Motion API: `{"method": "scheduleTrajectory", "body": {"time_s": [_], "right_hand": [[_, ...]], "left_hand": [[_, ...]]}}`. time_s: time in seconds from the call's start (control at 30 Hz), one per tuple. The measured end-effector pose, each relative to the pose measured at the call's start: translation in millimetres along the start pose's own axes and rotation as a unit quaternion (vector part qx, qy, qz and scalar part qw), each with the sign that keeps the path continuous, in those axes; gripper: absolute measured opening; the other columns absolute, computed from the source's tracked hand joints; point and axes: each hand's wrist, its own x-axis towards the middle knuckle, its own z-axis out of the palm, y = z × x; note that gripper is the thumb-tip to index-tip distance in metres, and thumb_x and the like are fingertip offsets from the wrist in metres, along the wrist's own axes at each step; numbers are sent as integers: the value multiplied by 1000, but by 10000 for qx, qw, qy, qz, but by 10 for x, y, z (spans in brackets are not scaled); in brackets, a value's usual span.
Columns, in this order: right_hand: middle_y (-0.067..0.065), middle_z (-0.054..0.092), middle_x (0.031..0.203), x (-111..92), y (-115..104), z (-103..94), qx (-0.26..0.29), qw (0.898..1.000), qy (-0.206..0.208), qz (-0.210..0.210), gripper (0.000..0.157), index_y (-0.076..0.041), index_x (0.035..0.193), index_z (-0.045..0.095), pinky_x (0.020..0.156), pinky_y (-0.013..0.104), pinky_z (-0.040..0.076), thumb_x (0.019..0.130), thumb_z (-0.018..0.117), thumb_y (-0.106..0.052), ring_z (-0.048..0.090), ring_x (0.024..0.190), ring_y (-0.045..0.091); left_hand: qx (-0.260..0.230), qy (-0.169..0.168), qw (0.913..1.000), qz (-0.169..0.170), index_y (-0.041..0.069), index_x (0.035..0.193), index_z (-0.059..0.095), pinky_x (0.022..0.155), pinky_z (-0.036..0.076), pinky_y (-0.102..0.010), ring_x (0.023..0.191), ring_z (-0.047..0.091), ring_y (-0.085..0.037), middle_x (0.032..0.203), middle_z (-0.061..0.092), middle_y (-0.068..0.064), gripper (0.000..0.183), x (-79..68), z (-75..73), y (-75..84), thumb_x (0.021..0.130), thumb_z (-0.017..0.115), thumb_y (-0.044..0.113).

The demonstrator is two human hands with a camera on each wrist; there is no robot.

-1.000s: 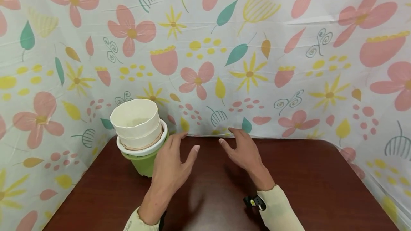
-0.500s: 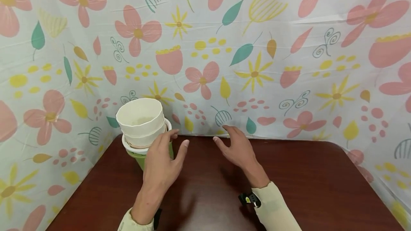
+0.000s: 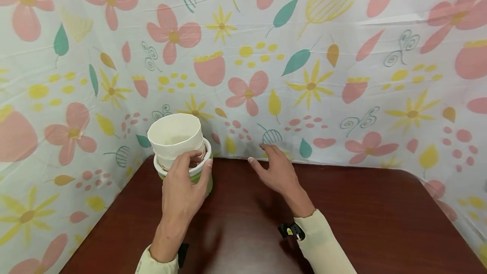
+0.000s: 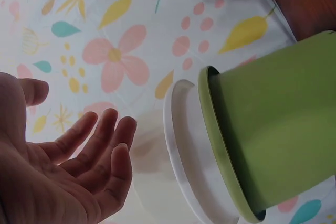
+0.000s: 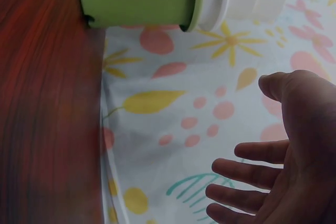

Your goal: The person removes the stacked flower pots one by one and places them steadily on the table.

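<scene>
My left hand (image 3: 182, 193): fingers wide, curved, just beside uppermost cream pot (image 3: 176, 131), stacked above green pot (image 4: 283, 114) on table (image 3: 247, 227); contact unclear. Right hand (image 3: 279, 174) spread, well apart. Best pinch cream wall alone, lift straight.

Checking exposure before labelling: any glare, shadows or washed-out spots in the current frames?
Head: pale glare on the near part of the table, soft shadows near the left hand and right hand; left wrist: left hand dark against the bright cloth, cream pots washed out, almost blending into it; right wrist: right hand dim.
</scene>
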Motion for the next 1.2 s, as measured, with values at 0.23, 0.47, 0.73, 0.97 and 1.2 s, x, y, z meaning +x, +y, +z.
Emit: {"method": "scheduleTrajectory", "body": {"time_s": [0.23,0.47,0.73,0.97,1.2], "right_hand": [[16,59,148,50,-77,49,114,9999,19,-116,67,-5,150,57,107,57,50,104,65,-52,57,133,37],[16,59,147,88,-147,106,230,9996,31,-175,65,-5,149,57,107,56,49,104,64,-51,58,133,36],[16,62,142,119,-165,124,266,9992,26,-313,63,-5,148,59,105,55,51,105,64,-51,60,129,35],[16,62,142,140,-219,153,356,9989,25,-306,62,-4,147,59,107,55,50,104,66,-48,60,130,35],[15,60,146,162,-306,222,419,9988,-90,-240,63,-5,149,58,108,55,49,104,66,-49,60,131,35]], "left_hand": [[-56,378,9992,-88,12,118,72,81,57,-44,92,71,-19,99,72,-1,27,54,-87,-77,99,77,31],[-20,690,9973,-255,13,113,73,76,56,-39,83,70,-14,91,71,2,23,118,-202,-159,100,75,32],[9,937,9943,-515,14,112,73,73,51,-34,81,67,-14,90,69,0,26,166,-284,-253,102,71,38],[-120,1144,9906,-735,13,110,73,71,46,-23,82,64,-12,93,70,-1,30,202,-359,-356,103,69,42],[-94,1319,9861,-1001,8,109,71,70,46,-22,79,62,-15,92,70,-5,33,228,-453,-504,105,65,41]]}}
